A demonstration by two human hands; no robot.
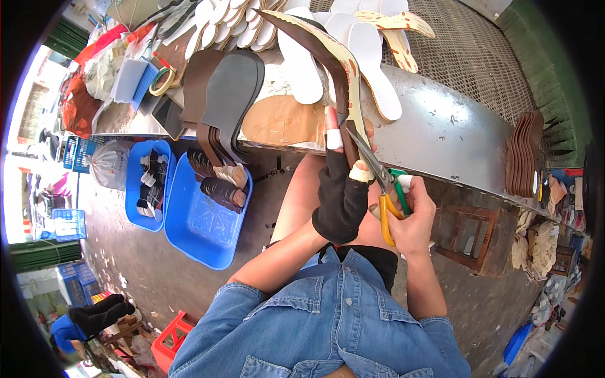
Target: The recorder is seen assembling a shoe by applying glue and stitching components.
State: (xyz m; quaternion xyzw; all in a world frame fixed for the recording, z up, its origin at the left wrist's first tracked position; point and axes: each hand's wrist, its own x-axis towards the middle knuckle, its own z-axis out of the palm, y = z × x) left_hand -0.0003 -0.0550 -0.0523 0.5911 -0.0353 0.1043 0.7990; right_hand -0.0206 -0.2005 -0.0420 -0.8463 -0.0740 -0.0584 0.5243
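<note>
My left hand [342, 200], in a black fingerless glove with white tape on the fingertips, pinches a long curved strap piece [341, 79]. The strap is dark brown on one side and cream with reddish marks on the other; it arcs up and to the left over the table edge. My right hand [414, 219] is closed around scissors [380, 170] with one yellow and one green handle loop. The scissor blades lie against the strap's lower end, beside my left fingers. Whether they are cutting into it I cannot tell.
White insoles [301, 69] lie piled along the metal table [441, 120], near other cream strap pieces [400, 50]. Dark soles [232, 82] overhang its left edge; brown ones [524, 154] stack at right. Blue basins [205, 242] hold strap bundles below. A red stool [165, 345] and another person [75, 324] are lower left.
</note>
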